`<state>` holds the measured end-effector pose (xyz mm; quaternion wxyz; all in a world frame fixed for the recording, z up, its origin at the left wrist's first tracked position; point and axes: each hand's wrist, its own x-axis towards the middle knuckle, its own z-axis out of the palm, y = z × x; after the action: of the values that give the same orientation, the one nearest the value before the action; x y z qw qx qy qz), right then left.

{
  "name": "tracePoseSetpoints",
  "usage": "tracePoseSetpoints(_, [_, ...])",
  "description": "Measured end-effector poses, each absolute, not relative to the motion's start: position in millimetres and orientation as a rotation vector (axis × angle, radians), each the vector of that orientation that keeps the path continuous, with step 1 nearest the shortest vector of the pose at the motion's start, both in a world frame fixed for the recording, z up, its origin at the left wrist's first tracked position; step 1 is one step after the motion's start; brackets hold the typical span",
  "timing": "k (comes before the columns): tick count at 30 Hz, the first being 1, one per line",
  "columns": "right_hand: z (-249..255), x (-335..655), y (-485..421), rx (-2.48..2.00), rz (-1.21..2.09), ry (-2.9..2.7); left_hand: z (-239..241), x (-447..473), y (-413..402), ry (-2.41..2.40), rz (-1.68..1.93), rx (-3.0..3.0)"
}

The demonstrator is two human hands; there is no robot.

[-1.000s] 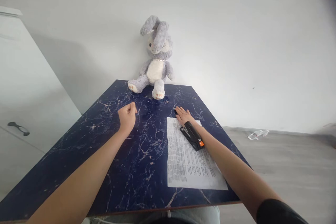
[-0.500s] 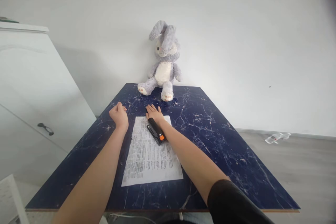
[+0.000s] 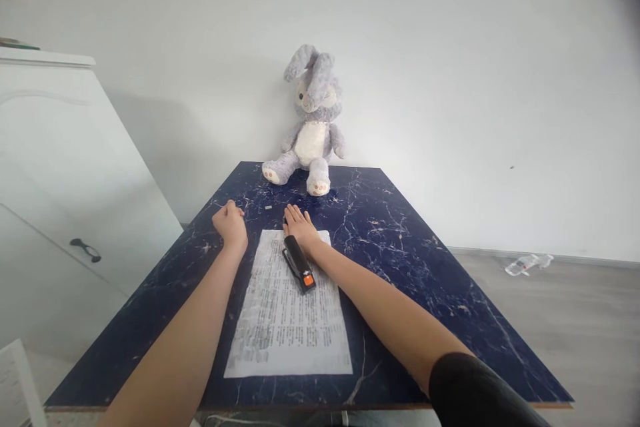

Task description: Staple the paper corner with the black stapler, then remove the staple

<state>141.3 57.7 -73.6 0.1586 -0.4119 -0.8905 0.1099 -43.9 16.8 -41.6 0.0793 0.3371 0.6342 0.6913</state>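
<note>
A printed sheet of paper (image 3: 287, 310) lies on the dark blue marbled table (image 3: 400, 260). A black stapler with an orange end (image 3: 299, 263) rests on the sheet's upper part. My right hand (image 3: 299, 224) lies flat with fingers stretched out at the sheet's far edge, just beyond the stapler. My left hand (image 3: 231, 223) is curled into a fist on the table left of the sheet, with nothing visible in it. A tiny dark object (image 3: 269, 207) lies on the table between the two hands.
A grey and white plush rabbit (image 3: 310, 125) sits at the table's far edge against the white wall. A white cabinet with a dark handle (image 3: 86, 250) stands to the left. A plastic bottle (image 3: 527, 263) lies on the grey floor at the right.
The view swung right, so paper and stapler now sit left of centre. My right hand stayed flat by the stapler. My left fist drew closer to the sheet.
</note>
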Motion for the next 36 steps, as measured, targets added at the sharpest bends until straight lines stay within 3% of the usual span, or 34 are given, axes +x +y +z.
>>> tracePoseSetpoints(3, [-77.6,179.5,61.6,-1.216,0.307,-2.518,-45.5,-21.8,15.7,1.838,1.917,1.190])
tracePoseSetpoints(12, [-54.9,242.1,66.2,-1.160,0.378,-2.338,-44.5,45.7,-1.0,1.390,0.944,2.433])
tracePoseSetpoints(15, [-30.5,265.2,38.6,-1.078,0.588,-2.142,-54.1,47.1,1.5,1.405,0.847,2.520])
tracePoseSetpoints(18, [-13.5,293.5,-2.1,-0.909,0.924,-2.286,-62.1,44.8,5.4,1.447,0.760,2.561])
tracePoseSetpoints(26, [-5.2,337.2,-21.0,-0.721,0.878,-2.540,-58.9,54.0,-1.9,1.628,0.672,2.583])
tracePoseSetpoints(36, [2.5,344.3,-21.8,-0.675,0.846,-2.537,-58.7,56.6,12.6,1.451,0.650,2.662])
